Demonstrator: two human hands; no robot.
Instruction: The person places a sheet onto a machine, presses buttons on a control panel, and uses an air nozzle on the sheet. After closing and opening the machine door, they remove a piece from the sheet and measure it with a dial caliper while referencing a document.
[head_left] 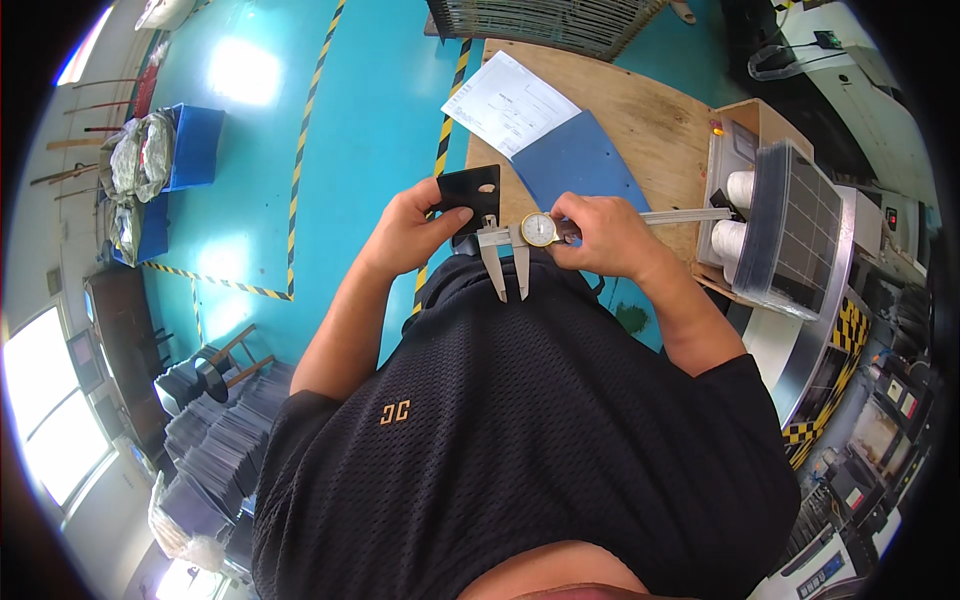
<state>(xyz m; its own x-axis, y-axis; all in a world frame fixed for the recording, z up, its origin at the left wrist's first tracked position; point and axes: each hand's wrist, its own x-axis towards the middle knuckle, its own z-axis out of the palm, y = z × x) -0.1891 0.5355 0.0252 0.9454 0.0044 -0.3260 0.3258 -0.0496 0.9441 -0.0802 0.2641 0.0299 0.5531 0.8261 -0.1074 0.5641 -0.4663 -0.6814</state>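
My left hand (415, 232) grips a small flat black plate (468, 190) with a hole near its upper right corner, holding it upright in front of my chest. My right hand (603, 235) holds a metal dial caliper (540, 232) by its round dial; the two long jaws point down toward my black shirt and the beam runs off to the right. The caliper's upper jaws touch the lower edge of the black plate. Both hands are just above the near edge of a wooden table (640, 115).
On the table lie a white printed sheet (508, 104) and a blue board (580, 165). A box (770, 215) at the right holds white cups and a stack of dark gridded trays. Teal floor with yellow-black tape (300, 150) lies left; blue bins (190, 145) and stacked parts stand farther left.
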